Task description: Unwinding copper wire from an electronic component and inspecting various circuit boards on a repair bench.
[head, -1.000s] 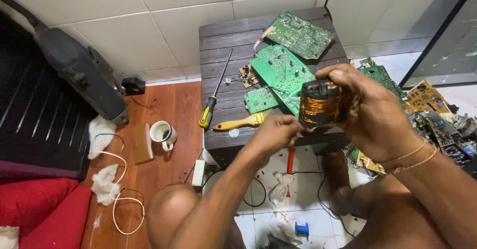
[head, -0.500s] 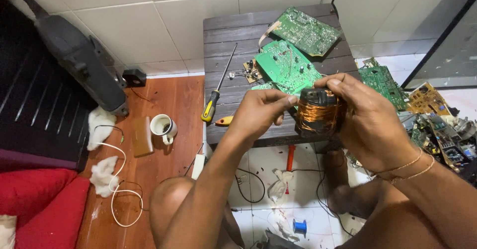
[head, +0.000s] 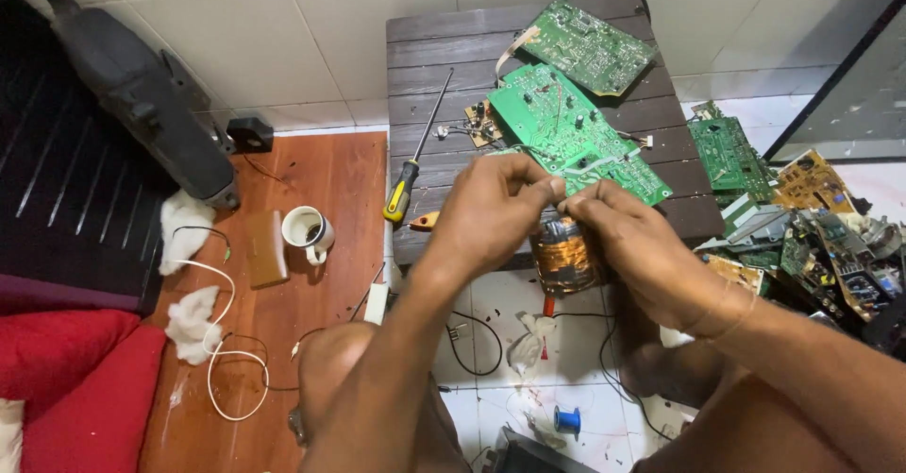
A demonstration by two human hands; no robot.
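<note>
A copper-wound coil (head: 563, 254) with dark tape hangs in front of the small dark wooden table (head: 444, 48), below my fingers. My left hand (head: 491, 211) and my right hand (head: 632, 246) meet above it, fingertips pinched together at its top edge. Both hands seem to hold the coil by its upper rim or a thin wire there. Bracelets circle my right wrist. On the table lie two green circuit boards (head: 571, 133), a long screwdriver (head: 415, 157) with a yellow and black handle, and a small brown board (head: 484, 124).
A pile of circuit boards (head: 802, 218) lies on the floor at the right. On the wooden floor at the left stand a white mug (head: 306, 230), a brown block (head: 265, 248), white cloth wads and a white cable. A blue spool (head: 566, 421) lies on the tiles.
The coil has dropped lower, from in front of my palms to under my fingertips. My left hand has come in from the side to pinch beside my right fingers.
</note>
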